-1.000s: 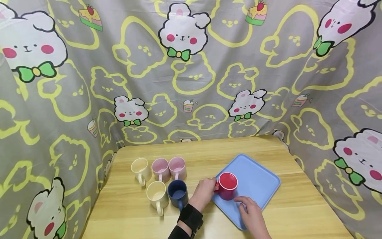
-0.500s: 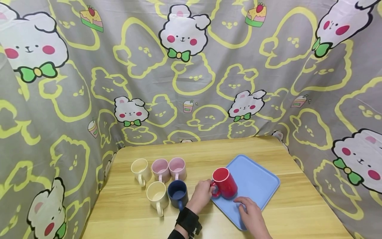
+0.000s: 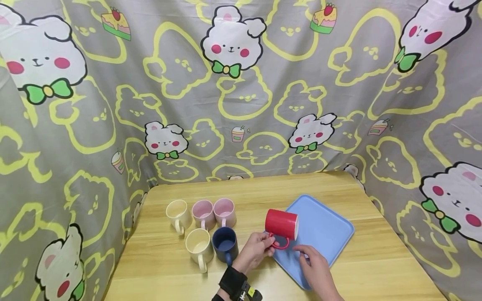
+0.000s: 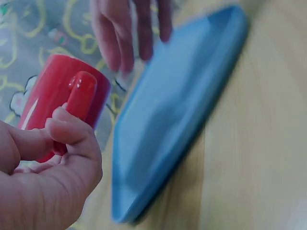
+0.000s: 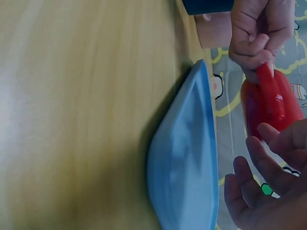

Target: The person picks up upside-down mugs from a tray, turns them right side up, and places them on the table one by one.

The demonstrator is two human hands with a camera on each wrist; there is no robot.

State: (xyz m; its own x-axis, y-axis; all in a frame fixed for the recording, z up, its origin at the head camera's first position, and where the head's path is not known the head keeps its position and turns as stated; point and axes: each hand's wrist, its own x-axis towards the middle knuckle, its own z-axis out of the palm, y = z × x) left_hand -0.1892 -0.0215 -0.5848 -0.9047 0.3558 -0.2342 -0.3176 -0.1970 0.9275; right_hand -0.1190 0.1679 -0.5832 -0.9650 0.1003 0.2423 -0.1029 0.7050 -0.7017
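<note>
Tipped on its side above the near-left part of the blue tray (image 3: pixel 324 234) is a red mug (image 3: pixel 281 223), its handle downward and a whitish end facing right. My left hand (image 3: pixel 257 248) pinches the handle between thumb and fingers; the left wrist view shows the thumb (image 4: pixel 33 143) against the mug handle (image 4: pixel 82 96). Close by on the right, my right hand (image 3: pixel 315 267) hovers over the tray's near edge with loosely bent fingers and holds nothing. In the right wrist view its fingers (image 5: pixel 264 165) spread just below the red mug (image 5: pixel 273 103).
Left of the tray stand two cream mugs (image 3: pixel 198 246), two pink mugs (image 3: pixel 203 214) and a navy mug (image 3: pixel 224 242), upright on the wooden table (image 3: pixel 150 263). The navy one is closest to my left wrist. A patterned curtain (image 3: pixel 256 96) encloses the back and sides.
My left hand has turned the red mug from upright through a leftward tilt onto its side, with the handle swinging from the left to the bottom. My right hand has hardly moved.
</note>
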